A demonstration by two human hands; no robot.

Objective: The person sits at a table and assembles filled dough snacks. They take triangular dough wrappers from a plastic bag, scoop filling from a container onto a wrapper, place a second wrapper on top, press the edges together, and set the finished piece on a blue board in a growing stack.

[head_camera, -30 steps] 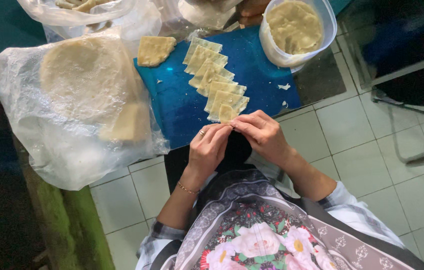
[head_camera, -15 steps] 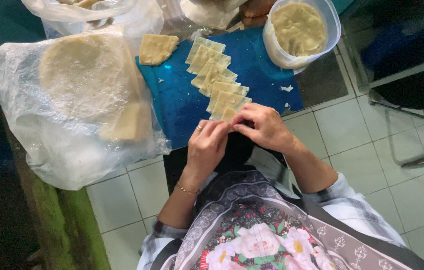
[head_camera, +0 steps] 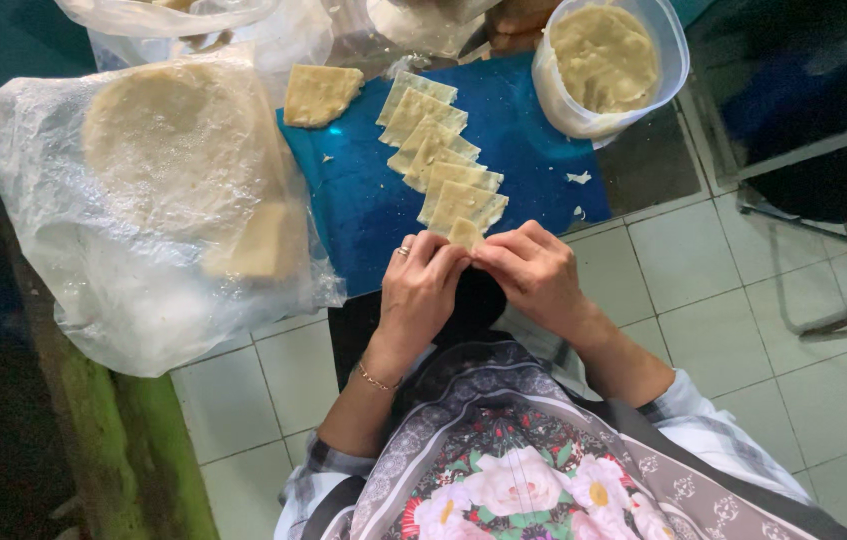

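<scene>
Both hands are working on one small dough piece [head_camera: 464, 233] right at the near edge of the blue board [head_camera: 363, 200]. The left hand [head_camera: 421, 290] and right hand [head_camera: 535, 272] are meeting fingertip to fingertip, pinching the piece between them, so it's sitting up at the tips, poking out just above the knuckles and not down in either palm. The left hand is wearing a ring and a thin bracelet.

Just beyond the pinch, a row of cut dough squares [head_camera: 440, 160] is lying overlapped, running toward the far edge of the board. One separate dough square [head_camera: 320, 94] is sitting at the board's far left corner. A clear tub of filling [head_camera: 606, 60] is standing at the far right corner. Left of the board, a round dough sheet [head_camera: 178, 150] is lying inside a plastic bag [head_camera: 103, 300].
</scene>
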